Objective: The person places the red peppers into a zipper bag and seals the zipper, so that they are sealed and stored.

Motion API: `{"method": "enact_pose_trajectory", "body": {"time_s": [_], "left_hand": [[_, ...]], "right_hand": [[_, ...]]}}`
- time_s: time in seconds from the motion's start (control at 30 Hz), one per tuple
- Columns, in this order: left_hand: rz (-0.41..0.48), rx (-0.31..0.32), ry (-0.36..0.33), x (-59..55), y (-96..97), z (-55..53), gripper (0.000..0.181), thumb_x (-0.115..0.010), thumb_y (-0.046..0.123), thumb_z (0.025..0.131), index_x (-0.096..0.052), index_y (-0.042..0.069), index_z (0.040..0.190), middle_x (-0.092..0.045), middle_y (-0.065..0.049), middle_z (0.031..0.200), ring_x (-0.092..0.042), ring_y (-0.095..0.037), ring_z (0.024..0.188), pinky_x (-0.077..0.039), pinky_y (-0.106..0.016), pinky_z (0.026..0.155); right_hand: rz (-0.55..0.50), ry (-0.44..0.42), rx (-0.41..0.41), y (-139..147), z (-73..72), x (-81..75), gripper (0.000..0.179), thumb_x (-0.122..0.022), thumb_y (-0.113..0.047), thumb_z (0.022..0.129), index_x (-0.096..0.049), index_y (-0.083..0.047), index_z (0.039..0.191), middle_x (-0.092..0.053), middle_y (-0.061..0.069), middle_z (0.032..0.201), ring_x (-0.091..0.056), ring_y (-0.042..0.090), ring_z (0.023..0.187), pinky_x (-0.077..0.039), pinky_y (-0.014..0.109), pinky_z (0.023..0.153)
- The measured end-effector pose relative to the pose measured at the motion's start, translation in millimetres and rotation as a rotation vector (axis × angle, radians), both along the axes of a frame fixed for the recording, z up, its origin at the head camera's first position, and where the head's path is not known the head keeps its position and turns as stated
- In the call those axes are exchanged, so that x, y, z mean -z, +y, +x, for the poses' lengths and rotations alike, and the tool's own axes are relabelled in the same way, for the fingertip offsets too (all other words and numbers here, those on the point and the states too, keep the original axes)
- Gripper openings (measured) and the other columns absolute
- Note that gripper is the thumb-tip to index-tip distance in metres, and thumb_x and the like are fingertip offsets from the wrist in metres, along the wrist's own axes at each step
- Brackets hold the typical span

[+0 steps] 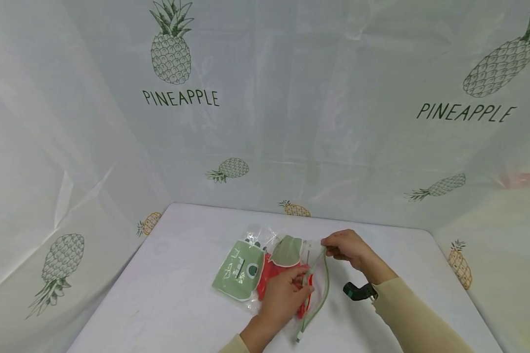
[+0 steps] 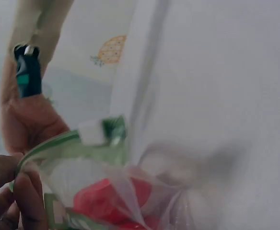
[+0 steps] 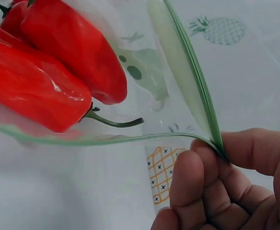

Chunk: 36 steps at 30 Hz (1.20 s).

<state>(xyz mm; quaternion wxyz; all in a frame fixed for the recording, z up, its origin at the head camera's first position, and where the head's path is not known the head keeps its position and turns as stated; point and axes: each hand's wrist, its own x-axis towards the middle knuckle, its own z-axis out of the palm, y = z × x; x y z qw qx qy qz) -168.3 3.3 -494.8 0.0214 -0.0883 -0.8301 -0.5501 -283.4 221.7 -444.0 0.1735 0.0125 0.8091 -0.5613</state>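
A clear zip bag with a green cartoon print lies on the table, its mouth facing right and spread apart. Several red peppers with green stems are inside it. My left hand pinches one green zip edge of the mouth between thumb and fingers. At the far corner of the mouth, my right hand pinches the bag, where the two green strips meet. A white zip slider sits at the near end of the zip.
A white table extends around the bag. Behind it and at the sides hangs a pale curtain printed with pineapples. A dark strap device is on my right wrist.
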Motion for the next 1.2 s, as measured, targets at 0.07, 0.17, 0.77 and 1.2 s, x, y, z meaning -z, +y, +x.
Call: {"method": "enact_pose_trajectory", "body": {"time_s": [0.07,0.17,0.77,1.2], "left_hand": [[-0.146,-0.006,0.045,-0.4,3.5,5.9,0.051,-0.09,0.024,0.086,-0.069,0.025,0.133,-0.071,0.012,0.102,-0.057,0.002,0.08,-0.056,-0.018,0.069],[-0.382,0.01,0.141,0.7,8.3,13.8,0.072,-0.093,0.038,0.082,-0.055,0.024,0.141,-0.064,0.008,0.118,-0.058,-0.006,0.099,-0.06,-0.025,0.085],[-0.839,-0.027,0.564,23.6,-12.0,2.1,0.056,-0.089,0.027,0.08,-0.06,0.017,0.127,-0.06,-0.001,0.11,-0.053,-0.019,0.104,-0.054,-0.033,0.087],[-0.8,-0.145,0.519,26.0,-68.5,-22.5,0.014,-0.085,0.021,0.084,-0.072,0.023,0.089,-0.065,0.005,0.093,-0.053,-0.016,0.09,-0.048,-0.031,0.075]], "right_hand": [[-0.01,0.002,0.013,0,0.9,-0.7,0.018,-0.071,-0.017,0.098,-0.076,-0.003,0.089,-0.071,0.003,0.072,-0.066,0.015,0.071,-0.055,0.029,0.069],[-0.028,0.001,0.047,0,1.9,-0.8,0.018,-0.071,-0.017,0.098,-0.075,-0.002,0.088,-0.071,0.005,0.073,-0.065,0.016,0.071,-0.055,0.028,0.068],[-0.081,0.021,0.179,25,14.9,-0.2,0.027,-0.066,-0.019,0.104,-0.072,0.006,0.11,-0.07,0.001,0.081,-0.067,0.018,0.083,-0.058,0.031,0.079],[-0.114,-0.081,-0.016,47,41.2,25.2,0.023,-0.066,-0.02,0.104,-0.071,0.001,0.097,-0.071,0.001,0.084,-0.067,0.016,0.08,-0.061,0.033,0.083]]}}
